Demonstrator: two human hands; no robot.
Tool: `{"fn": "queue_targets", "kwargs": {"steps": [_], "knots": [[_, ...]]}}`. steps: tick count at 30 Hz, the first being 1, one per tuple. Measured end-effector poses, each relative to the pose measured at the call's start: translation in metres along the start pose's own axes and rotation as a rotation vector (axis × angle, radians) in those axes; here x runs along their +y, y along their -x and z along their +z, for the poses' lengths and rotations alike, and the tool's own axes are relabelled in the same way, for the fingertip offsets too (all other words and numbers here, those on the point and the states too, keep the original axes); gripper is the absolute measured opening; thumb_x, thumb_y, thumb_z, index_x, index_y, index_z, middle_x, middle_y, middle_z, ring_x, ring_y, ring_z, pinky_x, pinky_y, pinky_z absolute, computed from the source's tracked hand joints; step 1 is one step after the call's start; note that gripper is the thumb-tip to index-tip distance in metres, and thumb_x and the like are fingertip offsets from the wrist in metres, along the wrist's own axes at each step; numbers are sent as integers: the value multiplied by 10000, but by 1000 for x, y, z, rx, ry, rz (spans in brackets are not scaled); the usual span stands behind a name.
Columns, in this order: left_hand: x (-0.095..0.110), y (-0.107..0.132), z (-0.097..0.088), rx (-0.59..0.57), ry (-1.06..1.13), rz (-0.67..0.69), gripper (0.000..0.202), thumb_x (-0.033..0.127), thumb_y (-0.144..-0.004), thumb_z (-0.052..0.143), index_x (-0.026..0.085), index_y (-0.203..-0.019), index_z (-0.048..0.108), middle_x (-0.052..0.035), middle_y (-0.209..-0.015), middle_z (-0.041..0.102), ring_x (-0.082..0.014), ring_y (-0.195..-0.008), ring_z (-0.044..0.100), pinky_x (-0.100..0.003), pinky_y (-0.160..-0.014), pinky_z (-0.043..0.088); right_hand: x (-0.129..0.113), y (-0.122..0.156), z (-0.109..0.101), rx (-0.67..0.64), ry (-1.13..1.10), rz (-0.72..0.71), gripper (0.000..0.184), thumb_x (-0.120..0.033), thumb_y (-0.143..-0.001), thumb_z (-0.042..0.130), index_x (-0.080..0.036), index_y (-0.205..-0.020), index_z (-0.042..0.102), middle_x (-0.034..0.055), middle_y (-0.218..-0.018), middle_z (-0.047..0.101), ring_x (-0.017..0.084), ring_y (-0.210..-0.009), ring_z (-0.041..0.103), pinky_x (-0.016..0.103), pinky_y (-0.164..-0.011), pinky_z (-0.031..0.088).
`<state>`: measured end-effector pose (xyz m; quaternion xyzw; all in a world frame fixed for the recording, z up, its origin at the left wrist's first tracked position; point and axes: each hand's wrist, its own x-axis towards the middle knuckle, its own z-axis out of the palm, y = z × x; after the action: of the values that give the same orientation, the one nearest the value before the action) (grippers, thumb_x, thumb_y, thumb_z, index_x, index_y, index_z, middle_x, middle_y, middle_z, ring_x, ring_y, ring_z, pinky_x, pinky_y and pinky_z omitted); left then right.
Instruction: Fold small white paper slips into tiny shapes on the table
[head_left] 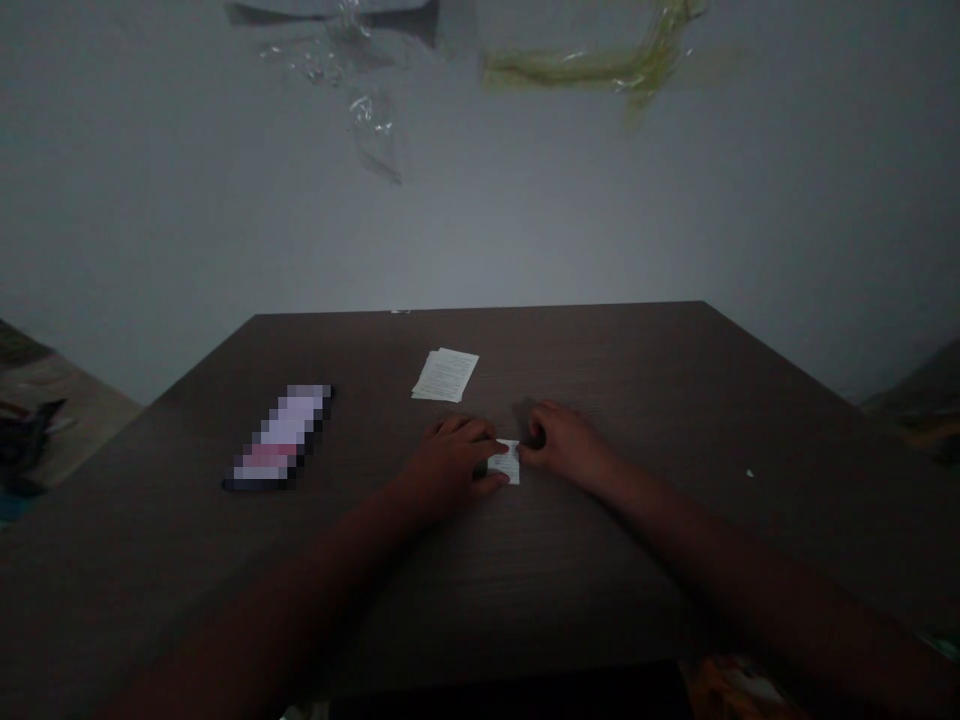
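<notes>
Lying between the hands in the head view, the small paper [505,465] sits under the spread fingertips of the left hand [444,465], which covers more of it, while the right hand [566,445] curls with its fingertips at the paper's right edge, whether pinching I cannot tell; its visible part runs slightly longer away from the body, its full long axis hidden. Counted: two hands, one small paper, one paper stack [445,376] beyond the left hand (sheets uncountable), one phone [281,437] left of it, and one white scrap [749,473] right of the right hand, all on one tabletop [600,360].
</notes>
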<state>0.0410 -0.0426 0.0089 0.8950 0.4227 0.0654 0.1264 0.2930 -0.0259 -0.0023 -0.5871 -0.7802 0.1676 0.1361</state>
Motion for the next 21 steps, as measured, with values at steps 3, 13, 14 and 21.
{"fn": "queue_targets", "kwargs": {"steps": [3,13,14,21], "knots": [[2,1,-2,8,-14,-7,353,305,-1151,876,286,-1504,892,-106,-1563,833,-394,-1519,717,-595,-1330,567,0,-6,0,38,5,41,275,-245,-988,927,-251,-910,663,59,-1044,762,245,-900,691,373,-787,408],[-14,4,0,7,-33,77,371,256,-1188,791,311,-1540,894,-89,-1536,848,-361,-1487,744,-540,-1317,577,-1,4,3,28,27,-45,250,-230,-991,939,-247,-942,694,64,-1088,794,275,-1005,751,379,-847,440],[-14,4,0,-4,-31,69,383,258,-1185,797,313,-1553,888,-94,-1547,846,-364,-1497,743,-550,-1321,576,-1,7,2,10,29,-67,257,-238,-984,947,-247,-940,694,65,-1097,797,280,-1021,755,381,-860,442],[-9,3,-3,-41,-8,-6,509,282,-1162,805,260,-1670,791,-144,-1663,810,-404,-1570,716,-589,-1374,536,-5,23,7,-28,5,-172,283,-251,-957,974,-248,-959,691,58,-1110,814,303,-1113,766,420,-1001,471]]}}
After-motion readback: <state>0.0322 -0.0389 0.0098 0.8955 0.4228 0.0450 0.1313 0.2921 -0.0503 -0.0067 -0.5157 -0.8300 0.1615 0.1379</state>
